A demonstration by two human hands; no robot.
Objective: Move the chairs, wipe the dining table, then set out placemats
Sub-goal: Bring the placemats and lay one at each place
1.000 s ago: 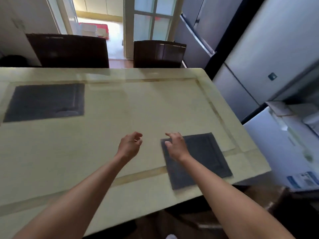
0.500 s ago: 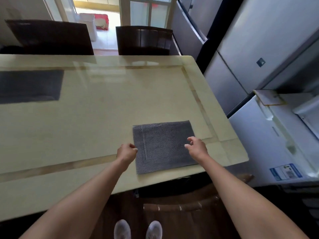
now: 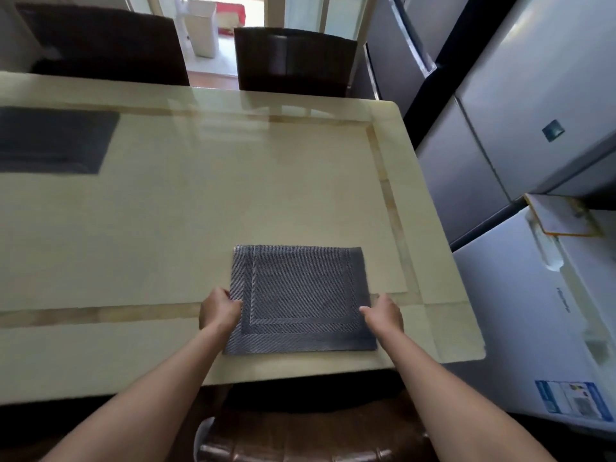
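Closest in, the back of a brown near chair (image 3: pixel 300 441) shows below the surface's near edge. Just beyond it, the left hand (image 3: pixel 218 310) and the right hand (image 3: pixel 383 311) take the near placemat (image 3: pixel 300 301) by its two short sides, fingers curled in against each edge in what reads as a pinch. The mat lies flat on the surface (image 3: pixel 233 195), square to the near edge and towards the right end. It looks like a thin woven thing, light and pliant. It would likely droop if lifted by one side and slide readily on the glossy top, so a low, level hold at both short edges suits it best. Farther off at the left lies the far placemat (image 3: pixel 53 141), flat and partly cut off by the frame. That makes two placemats and three chairs, the left far chair (image 3: pixel 100 45) and right far chair (image 3: pixel 293 58) standing at the far edge.
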